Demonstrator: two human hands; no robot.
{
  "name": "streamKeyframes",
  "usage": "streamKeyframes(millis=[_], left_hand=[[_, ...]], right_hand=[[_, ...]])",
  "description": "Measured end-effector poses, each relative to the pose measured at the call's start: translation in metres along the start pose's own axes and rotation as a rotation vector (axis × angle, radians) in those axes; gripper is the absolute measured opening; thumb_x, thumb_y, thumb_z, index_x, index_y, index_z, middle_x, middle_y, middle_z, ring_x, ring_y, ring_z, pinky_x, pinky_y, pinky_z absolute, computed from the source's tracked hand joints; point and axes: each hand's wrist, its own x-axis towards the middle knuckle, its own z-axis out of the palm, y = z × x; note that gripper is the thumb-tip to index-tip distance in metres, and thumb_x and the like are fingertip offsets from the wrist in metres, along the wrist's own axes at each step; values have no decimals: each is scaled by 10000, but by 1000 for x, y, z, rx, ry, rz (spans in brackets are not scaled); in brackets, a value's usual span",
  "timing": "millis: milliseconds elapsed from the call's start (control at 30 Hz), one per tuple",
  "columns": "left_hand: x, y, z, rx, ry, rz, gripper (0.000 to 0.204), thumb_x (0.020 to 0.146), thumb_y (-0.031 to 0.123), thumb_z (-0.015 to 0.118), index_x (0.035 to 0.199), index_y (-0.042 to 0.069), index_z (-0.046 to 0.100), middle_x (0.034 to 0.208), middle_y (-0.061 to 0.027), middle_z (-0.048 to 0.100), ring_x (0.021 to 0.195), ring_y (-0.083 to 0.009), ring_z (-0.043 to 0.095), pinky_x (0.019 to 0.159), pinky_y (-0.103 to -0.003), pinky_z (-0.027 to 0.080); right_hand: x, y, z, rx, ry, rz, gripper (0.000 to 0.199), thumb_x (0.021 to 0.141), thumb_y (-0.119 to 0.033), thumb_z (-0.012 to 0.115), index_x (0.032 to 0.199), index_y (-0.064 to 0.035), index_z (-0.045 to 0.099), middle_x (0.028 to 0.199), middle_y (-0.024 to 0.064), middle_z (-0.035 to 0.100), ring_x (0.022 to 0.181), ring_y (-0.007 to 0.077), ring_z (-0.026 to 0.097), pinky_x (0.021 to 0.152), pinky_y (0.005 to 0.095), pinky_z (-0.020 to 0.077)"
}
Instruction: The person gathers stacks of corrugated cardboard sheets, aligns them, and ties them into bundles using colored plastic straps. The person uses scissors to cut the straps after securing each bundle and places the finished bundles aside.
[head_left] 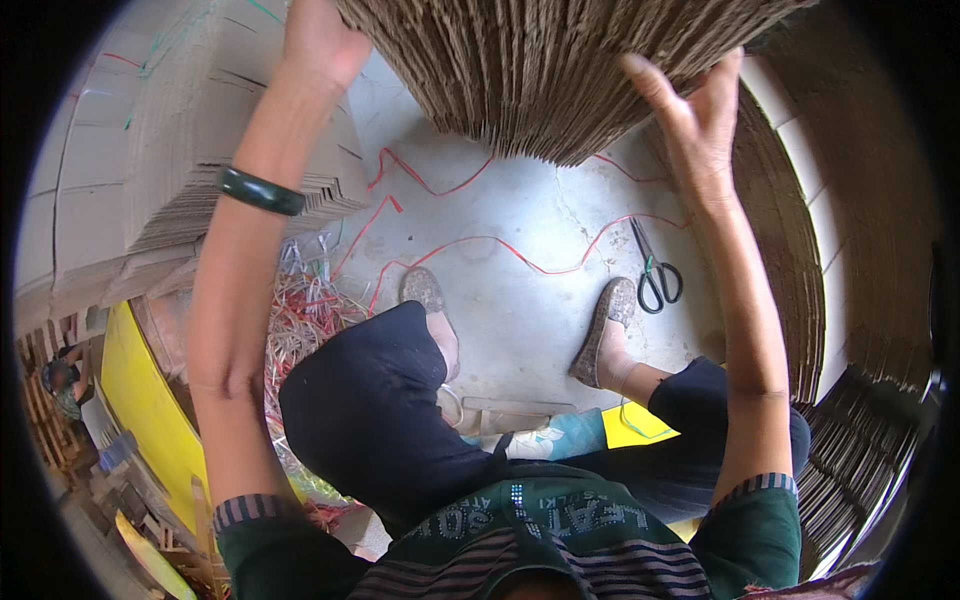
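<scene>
A thick stack of brown corrugated cardboard sheets (540,80) fills the top middle, its ragged edges facing me. My left hand (325,45) presses against the stack's left side; its fingers are cut off by the frame's top edge. On the other side my right hand (700,115) grips the stack, thumb along the near edges and fingers partly hidden behind it. Both arms reach forward, a dark green bangle (260,191) on the left one. Beneath the stack, lengths of red plastic string (470,242) lie loose across the pale floor.
Black-handled scissors (656,284) lie on the floor by my right shoe (607,325). Piled cardboard (150,170) stands at the left, more cardboard stacks (790,260) at the right. Tangled string scraps (310,310) lie beside my left leg. A person (68,380) is far left, past a yellow panel (150,400).
</scene>
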Motion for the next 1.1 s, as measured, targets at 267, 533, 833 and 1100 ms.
streamKeyframes(millis=[267,533,833,1100], left_hand=[[-53,-81,-74,409,267,-141,397,1114,258,504,1437,34,565,1466,-53,605,1356,-226,540,1183,-378,395],[-45,-71,-73,325,218,-86,350,1071,160,552,1367,-21,589,1359,-87,645,1238,-225,598,1073,-389,477],[-26,-18,-99,796,-40,24,385,1137,219,451,1451,19,550,1444,-73,608,1327,-224,560,1140,-375,441],[-43,-75,-91,584,35,7,394,1126,249,485,1435,16,562,1444,-85,624,1321,-245,586,1135,-401,452]], right_hand=[[-63,122,30,-262,-15,67,1233,693,-430,1003,1541,4,220,1405,167,464,1327,299,499,1161,443,410],[-55,110,25,-253,-56,262,1098,727,-461,973,1514,17,374,1359,183,612,1307,320,579,1150,437,448],[-32,100,-4,-207,-24,245,882,813,-519,899,1448,-23,539,1363,194,633,1347,307,579,1191,506,441],[-63,133,7,-233,-101,289,1025,839,-621,829,1537,3,412,1485,251,515,1419,385,492,1229,517,382]])
